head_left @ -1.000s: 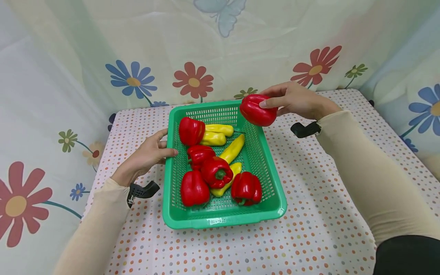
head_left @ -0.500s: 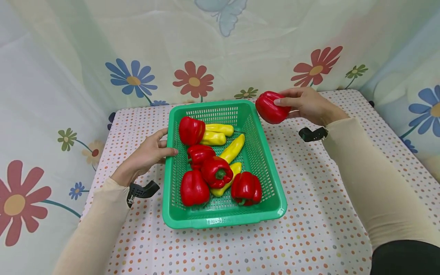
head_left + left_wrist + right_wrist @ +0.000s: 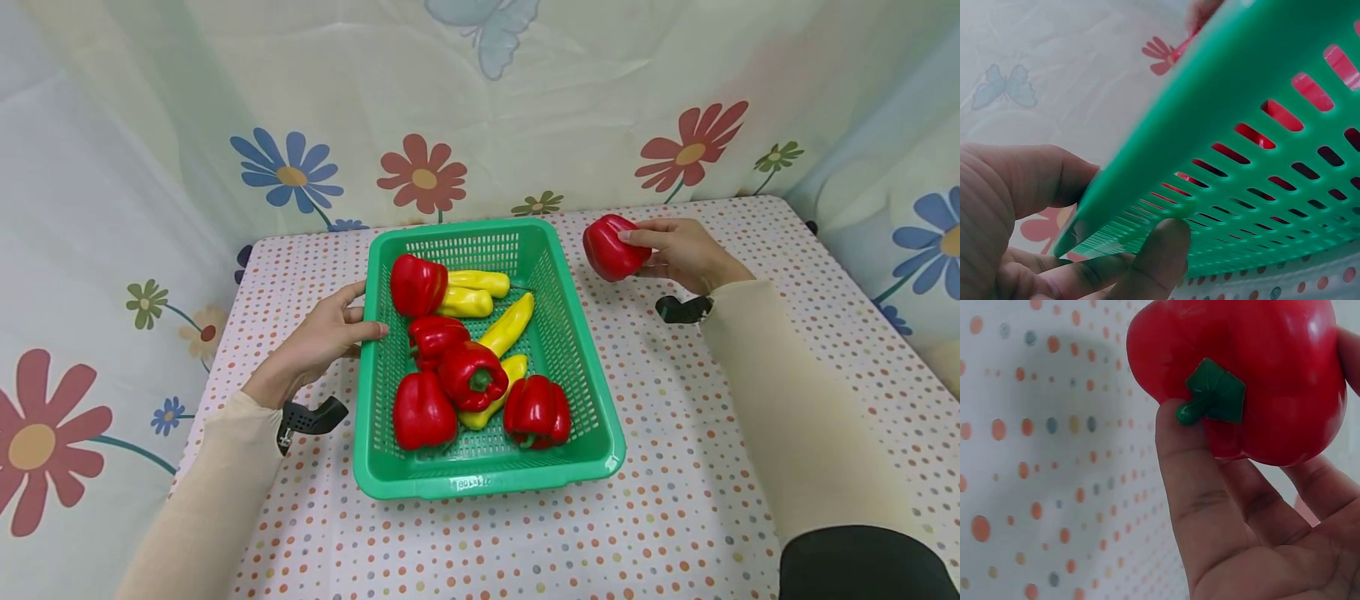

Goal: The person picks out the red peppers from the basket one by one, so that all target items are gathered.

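Observation:
My right hand (image 3: 686, 254) holds a red bell pepper (image 3: 615, 247) over the table, right of the basket's far right corner. In the right wrist view the bell pepper (image 3: 1254, 375) shows its green stem (image 3: 1216, 394), with a finger beside it. My left hand (image 3: 318, 337) grips the left rim of a green plastic basket (image 3: 480, 482). Seen from the left wrist, the thumb lies over the rim (image 3: 1141, 137) and the fingers sit under it against the slotted wall. Inside lie several red bell peppers (image 3: 423, 412) and several long yellow peppers (image 3: 508, 325).
A table with a dotted cloth (image 3: 697, 467) carries the basket. Behind it hangs a flowered curtain (image 3: 570, 100), close to the table's far edge. Each wrist wears a black camera mount (image 3: 682, 309).
My right hand has carried the red bell pepper from over the basket's far right corner rightward, then lower toward the table. The left hand and the basket stay put.

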A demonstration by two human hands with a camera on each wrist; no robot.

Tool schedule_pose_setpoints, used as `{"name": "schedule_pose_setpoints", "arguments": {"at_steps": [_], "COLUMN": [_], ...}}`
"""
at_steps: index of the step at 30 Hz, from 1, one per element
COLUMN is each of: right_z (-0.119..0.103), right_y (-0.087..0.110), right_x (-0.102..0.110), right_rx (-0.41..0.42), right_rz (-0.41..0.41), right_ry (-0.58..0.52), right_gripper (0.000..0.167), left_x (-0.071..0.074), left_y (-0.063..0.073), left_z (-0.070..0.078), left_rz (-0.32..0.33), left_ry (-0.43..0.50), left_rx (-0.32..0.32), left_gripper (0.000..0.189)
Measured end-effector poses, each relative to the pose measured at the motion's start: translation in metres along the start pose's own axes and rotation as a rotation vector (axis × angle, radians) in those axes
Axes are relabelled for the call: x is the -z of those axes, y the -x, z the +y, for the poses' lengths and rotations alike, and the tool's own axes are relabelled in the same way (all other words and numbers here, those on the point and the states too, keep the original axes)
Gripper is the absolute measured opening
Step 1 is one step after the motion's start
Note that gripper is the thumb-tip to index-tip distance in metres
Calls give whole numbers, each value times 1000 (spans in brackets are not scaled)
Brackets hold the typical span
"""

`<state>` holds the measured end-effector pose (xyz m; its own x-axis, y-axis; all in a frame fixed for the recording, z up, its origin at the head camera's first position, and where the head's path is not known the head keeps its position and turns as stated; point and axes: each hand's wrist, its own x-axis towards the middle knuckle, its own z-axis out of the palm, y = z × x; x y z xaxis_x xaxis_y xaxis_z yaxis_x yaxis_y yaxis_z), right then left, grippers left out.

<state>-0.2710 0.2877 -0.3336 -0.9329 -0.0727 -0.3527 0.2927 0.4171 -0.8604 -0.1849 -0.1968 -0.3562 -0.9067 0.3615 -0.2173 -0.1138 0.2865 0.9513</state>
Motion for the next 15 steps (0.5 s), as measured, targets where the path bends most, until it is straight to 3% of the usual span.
{"name": "schedule_pose_setpoints", "arguments": {"at_steps": [7, 15], "right_z": [14, 24], "right_y": [-8, -12], "right_x": [-3, -8], "right_rx": [-47, -78], "right_rz": [15, 30], "right_ry": [-62, -114], "right_gripper": [95, 89], "left_x": [0, -1], "left_y": [1, -1], "left_z": [0, -2], "left_rz": [6, 11], "left_ry": [0, -4], "left_rx": [4, 0], "left_gripper": [80, 80]}}
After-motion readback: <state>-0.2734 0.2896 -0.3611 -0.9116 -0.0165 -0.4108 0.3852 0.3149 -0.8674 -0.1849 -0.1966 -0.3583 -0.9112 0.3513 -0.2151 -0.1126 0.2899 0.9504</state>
